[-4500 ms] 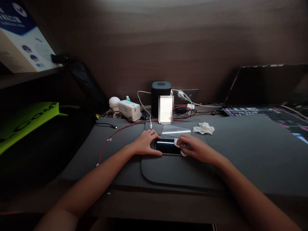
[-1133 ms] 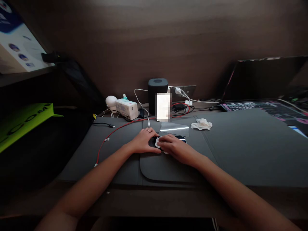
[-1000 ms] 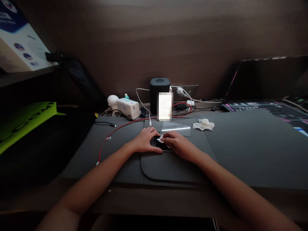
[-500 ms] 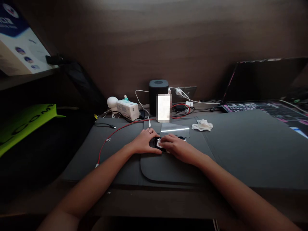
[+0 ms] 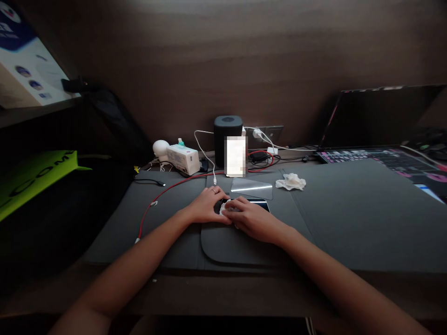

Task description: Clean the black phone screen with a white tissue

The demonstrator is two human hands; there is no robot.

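A dark phone (image 5: 262,204) lies flat on the grey mat (image 5: 174,251), mostly covered by my hands. My left hand (image 5: 206,205) grips its left end, thumb on the near edge and fingers on the far edge. Pressed onto the phone's left part is a white crumpled tissue (image 5: 222,207), pinched in the fingers of my right hand (image 5: 249,217). Just beyond the phone rests a clear glass sheet (image 5: 252,188) with a bright reflection. Another crumpled tissue (image 5: 291,182) lies to its right.
A dark speaker (image 5: 228,122) stands at the back behind a blurred white item (image 5: 236,157). A white box (image 5: 183,159) and a round white object (image 5: 161,150) sit to its left. Red cable (image 5: 157,199) crosses the mat. At the right is an open laptop (image 5: 380,118).
My right hand has slid left with the tissue toward my left hand, uncovering more of the phone's right end. The whole view has shifted slightly.
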